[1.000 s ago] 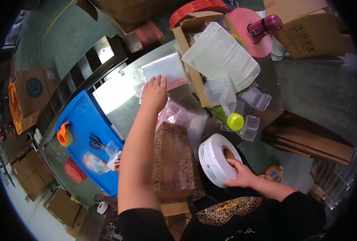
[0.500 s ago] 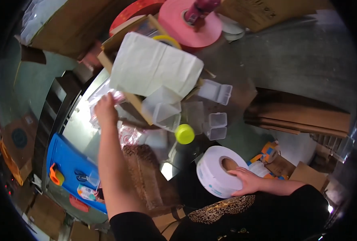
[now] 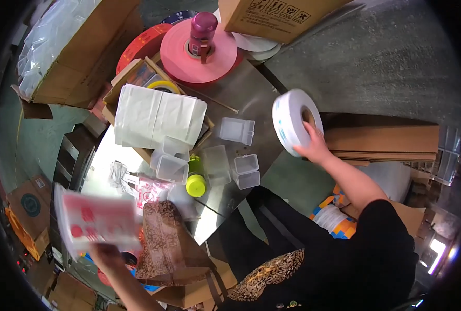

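Observation:
At the lower left my left hand (image 3: 106,256) grips a motion-blurred red-and-white printed plastic bag (image 3: 103,220), perhaps a stack of them. On the right my right hand (image 3: 313,146) holds a large white roll (image 3: 290,122), fingers hooked into its brown cardboard core. The roll is tilted on edge beside the table's right side. Between the hands, clear lidded plastic boxes (image 3: 246,171) stand on the metal table (image 3: 264,85), near a lime-green bottle (image 3: 195,181). More pink-printed plastic packaging (image 3: 150,192) lies near the table's front.
A stack of white sheets (image 3: 157,116) rests on a cardboard box. Behind it lies a pink roll (image 3: 220,57) with a magenta flask (image 3: 203,31) standing in its core. Flattened cardboard (image 3: 386,140) is at the right. A brown patterned cloth (image 3: 163,238) covers something in front.
My left hand has come back from the table toward the lower left, now with the printed bag in it. My right hand has raised the white roll from my lap, away from me.

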A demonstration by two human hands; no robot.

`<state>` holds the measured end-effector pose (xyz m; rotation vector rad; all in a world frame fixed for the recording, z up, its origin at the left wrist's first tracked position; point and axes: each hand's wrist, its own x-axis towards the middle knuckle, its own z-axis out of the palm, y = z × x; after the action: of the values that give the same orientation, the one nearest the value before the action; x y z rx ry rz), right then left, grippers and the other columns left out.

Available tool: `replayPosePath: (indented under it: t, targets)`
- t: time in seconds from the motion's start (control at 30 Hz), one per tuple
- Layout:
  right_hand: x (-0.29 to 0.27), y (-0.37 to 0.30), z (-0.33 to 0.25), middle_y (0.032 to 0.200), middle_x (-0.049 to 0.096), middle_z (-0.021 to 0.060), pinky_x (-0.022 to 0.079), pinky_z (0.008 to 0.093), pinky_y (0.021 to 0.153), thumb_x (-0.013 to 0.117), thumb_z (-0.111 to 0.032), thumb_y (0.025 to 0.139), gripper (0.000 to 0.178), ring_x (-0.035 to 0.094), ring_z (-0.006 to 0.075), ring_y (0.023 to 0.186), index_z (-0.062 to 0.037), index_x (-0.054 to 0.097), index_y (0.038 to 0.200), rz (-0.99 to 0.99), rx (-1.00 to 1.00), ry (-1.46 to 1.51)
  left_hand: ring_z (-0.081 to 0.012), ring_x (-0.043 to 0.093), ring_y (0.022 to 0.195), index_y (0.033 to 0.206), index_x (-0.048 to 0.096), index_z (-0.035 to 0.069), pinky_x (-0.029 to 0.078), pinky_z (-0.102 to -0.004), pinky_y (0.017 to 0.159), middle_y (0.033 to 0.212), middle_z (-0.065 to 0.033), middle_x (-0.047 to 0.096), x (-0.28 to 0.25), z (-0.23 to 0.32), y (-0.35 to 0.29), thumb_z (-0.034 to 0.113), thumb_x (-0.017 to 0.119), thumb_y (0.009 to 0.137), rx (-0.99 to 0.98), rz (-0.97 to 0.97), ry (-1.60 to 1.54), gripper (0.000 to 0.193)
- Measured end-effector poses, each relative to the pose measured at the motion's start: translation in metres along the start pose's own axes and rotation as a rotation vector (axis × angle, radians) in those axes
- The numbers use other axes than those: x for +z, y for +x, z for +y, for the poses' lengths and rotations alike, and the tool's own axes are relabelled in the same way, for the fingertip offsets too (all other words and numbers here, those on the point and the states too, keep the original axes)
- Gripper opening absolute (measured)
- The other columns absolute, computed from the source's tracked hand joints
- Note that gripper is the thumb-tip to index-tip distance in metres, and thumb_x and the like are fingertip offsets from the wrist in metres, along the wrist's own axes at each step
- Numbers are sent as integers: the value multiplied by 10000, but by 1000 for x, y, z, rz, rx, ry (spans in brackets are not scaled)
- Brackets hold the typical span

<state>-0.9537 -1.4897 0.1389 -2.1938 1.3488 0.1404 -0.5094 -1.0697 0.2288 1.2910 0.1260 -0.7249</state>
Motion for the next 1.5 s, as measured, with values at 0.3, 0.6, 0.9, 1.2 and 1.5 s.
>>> replayPosePath:
  t: [0.3,0.6,0.9,1.2,1.5]
  targets:
    - [71,85,-8,1186,468,133,221,429,976,731,-365,595,839,407,273,1129,-54,341,1270,19,-236,-351,-307,505,1055,1180,424,-35,413,-429,918,1132,-161,522,129,-148,-173,-19,441,571,-680,264,-530,610]
    - [69,55,-3,1121,494,126,380,403,875,658,-162,710,501,479,270,1047,-57,450,1153,-28,-412,-246,-260,567,963,1093,491,-33,443,-372,847,1020,-128,582,132,-196,-195,-122,430,541,-696,223,-615,562]
    - [49,-116,-122,1136,527,82,399,360,931,701,-102,707,623,513,199,1053,-41,380,1237,-1248,549,1217,-250,519,1058,1202,445,-1,387,-344,923,1130,-132,544,135,-142,-159,58,523,727,-785,-705,282,484]
    - [118,-132,-118,1113,545,94,425,390,910,665,-77,732,523,536,220,1028,-52,429,1198,-1265,626,1199,-357,563,892,927,605,3,442,-422,811,951,-217,587,-22,-142,55,228,578,720,-213,45,1619,306]
    - [217,-131,-122,1142,542,110,420,423,922,647,-155,775,485,533,248,1052,-50,442,1201,-1181,842,1625,-328,514,1047,1166,522,108,413,-385,889,1101,-185,536,-125,-181,107,411,688,645,-574,-6,1545,625]
